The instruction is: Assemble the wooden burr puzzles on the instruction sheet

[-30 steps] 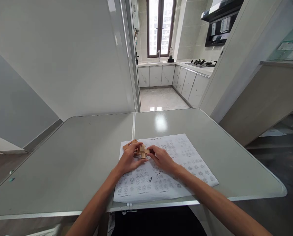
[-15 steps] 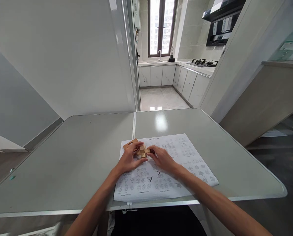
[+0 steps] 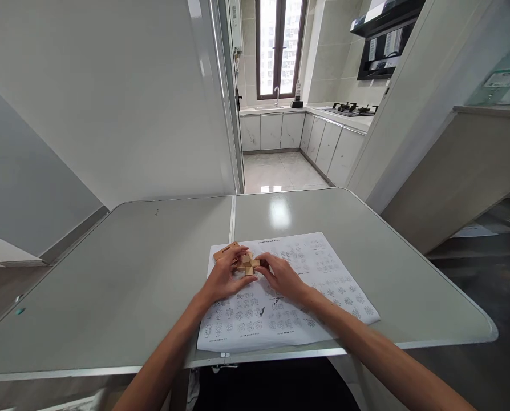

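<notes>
Both hands meet fingertip to fingertip: left hand (image 3: 224, 278) and right hand (image 3: 283, 276) pinch the wooden interlocking puzzle (image 3: 248, 263) between them, palms down, over the printed diagram sheet (image 3: 323, 274).

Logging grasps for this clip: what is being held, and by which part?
A small wooden puzzle, pinched over the printed sheet: the left hand has its grip on the left side, the right hand on the right side.

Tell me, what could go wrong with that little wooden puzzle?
The wooden puzzle is pinched only by fingertips of the left hand and right hand, so its blocks might slip apart. The loose piece just past the left hand could get knocked away.
</notes>
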Tool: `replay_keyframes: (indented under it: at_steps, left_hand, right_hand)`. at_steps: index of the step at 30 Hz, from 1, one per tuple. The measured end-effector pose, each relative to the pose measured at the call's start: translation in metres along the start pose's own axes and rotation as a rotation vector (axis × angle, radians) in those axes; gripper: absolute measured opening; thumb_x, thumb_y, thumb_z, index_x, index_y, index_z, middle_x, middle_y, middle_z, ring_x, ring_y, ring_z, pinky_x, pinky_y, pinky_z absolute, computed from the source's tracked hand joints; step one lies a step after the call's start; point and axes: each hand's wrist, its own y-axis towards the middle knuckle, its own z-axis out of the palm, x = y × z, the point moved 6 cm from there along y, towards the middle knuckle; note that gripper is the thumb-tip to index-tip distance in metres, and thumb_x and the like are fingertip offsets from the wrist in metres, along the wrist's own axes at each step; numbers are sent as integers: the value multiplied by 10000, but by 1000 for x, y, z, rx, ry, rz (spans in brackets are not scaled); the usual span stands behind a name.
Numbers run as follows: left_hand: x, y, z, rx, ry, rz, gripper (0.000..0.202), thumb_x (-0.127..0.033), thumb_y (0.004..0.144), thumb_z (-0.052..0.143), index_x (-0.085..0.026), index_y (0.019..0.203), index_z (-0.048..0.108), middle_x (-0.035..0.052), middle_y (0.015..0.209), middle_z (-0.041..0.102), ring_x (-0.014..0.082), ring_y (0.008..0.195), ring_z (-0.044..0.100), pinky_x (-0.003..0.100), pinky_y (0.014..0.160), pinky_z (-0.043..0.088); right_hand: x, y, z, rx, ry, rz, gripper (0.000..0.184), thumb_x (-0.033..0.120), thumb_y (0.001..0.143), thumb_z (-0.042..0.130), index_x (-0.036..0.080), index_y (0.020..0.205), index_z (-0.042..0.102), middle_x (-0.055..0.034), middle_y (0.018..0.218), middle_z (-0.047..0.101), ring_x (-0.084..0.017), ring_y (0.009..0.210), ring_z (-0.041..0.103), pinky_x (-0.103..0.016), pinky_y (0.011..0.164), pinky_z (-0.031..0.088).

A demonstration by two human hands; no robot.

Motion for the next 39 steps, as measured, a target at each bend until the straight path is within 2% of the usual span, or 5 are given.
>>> replay_keyframes:
  at_steps: [12,18,22,30,39]
  left_hand:
    - [-2,2,-1,30,-10,-26,656,-430,786,868,-235,1339,572,124,1279,646,290,1153,689,442,949,627]
    - [2,2,1,-18,-83,-66,612,-433,812,847,-245,1324,571,129,1311,635,292,1173,679,442,945,632]
    - [4,2,2,-30,-144,-90,653,-442,801,858,-272,1353,554,118,1339,629,303,1241,653,443,974,627]
    - [3,2,4,-27,-129,-75,638,-432,777,883,-252,1306,574,116,1298,624,263,1082,702,453,898,658]
    - [-2,1,2,-19,-18,6,668,-435,796,870,-278,1357,544,104,1307,625,263,1131,688,459,943,650]
  right_hand:
    - [3,-1,0,-16,-30,-84,158,332,1073,489,225,1135,587,-67,942,720,-211,780,671,-329,714,527]
    - [-3,0,-1,-48,4,-9,173,356,1062,510,229,1151,586,-58,959,720,-196,770,654,-323,712,534]
    - [-4,0,-2,-82,-1,11,172,358,1048,532,224,1127,606,-40,887,703,-183,731,631,-310,694,523]
    - [-3,-1,-6,-125,-30,20,160,384,1030,563,229,1024,603,-16,791,662,-162,636,565,-296,633,475]
    - [-4,-1,-5,-99,21,44,196,429,1028,555,236,1016,591,-14,784,640,-170,648,565,-311,655,486]
